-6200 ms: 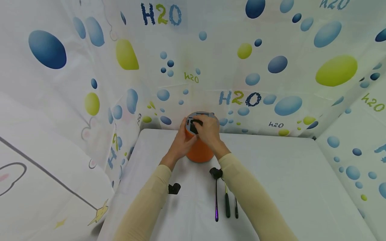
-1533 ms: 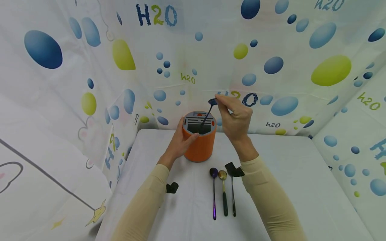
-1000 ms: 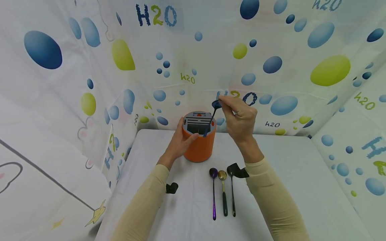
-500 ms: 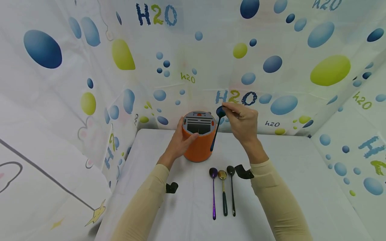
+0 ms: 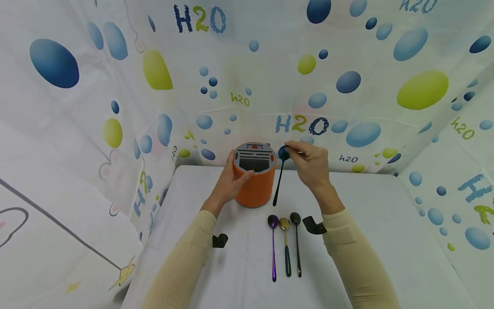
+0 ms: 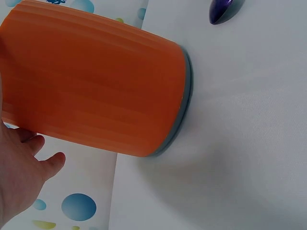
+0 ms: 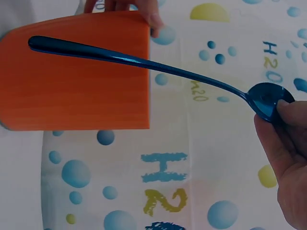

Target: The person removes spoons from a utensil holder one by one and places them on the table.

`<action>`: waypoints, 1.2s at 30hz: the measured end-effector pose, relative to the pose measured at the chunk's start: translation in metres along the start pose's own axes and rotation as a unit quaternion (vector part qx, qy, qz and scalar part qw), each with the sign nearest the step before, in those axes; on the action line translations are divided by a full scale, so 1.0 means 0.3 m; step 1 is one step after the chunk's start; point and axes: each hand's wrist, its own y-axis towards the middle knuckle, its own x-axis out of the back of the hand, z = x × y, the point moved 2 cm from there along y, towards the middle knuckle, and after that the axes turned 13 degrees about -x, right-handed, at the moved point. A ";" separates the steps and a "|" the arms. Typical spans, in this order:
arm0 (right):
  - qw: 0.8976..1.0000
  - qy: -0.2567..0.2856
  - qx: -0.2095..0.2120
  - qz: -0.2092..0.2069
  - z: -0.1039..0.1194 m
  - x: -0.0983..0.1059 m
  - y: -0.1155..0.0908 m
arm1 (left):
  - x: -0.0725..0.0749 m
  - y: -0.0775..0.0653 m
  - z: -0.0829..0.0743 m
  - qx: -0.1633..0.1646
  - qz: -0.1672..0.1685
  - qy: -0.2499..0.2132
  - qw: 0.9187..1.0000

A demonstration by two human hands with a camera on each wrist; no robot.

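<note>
My left hand (image 5: 231, 182) holds an orange, round knife block (image 5: 254, 189) by its upper left side, the thumb over the front rim. The block stands upright, its grey top (image 5: 252, 152) facing up with narrow slots and one wide dark opening. To its right, my right hand (image 5: 310, 165) pinches a long blue spoon (image 5: 280, 171) by the bowl between thumb and fingers. The spoon's handle (image 7: 96, 51) hangs down, its end above the white table. In the left wrist view the block's orange wall (image 6: 96, 79) hides part of the left fingers.
In front of the block, three long spoons lie side by side with bowls away from me: a purple spoon (image 5: 273, 246), a gold spoon with a dark green handle (image 5: 287, 249) and a black spoon (image 5: 297, 244). A patterned sheet (image 5: 247, 64) rises behind the table.
The right hand has drawn the blue spoon's handle up out of the block's opening, then moved it right and lowered it beside the block. The left hand keeps its place on the block.
</note>
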 end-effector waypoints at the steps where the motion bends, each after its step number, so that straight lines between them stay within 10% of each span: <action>1: 1.000 -0.005 -0.004 0.003 -0.008 0.001 -0.006 | 0.000 0.000 0.000 0.002 0.001 0.001 1.000; 36: 0.987 -0.051 -0.139 0.069 -0.197 0.011 -0.145 | 0.001 0.006 0.002 0.005 0.003 0.000 1.000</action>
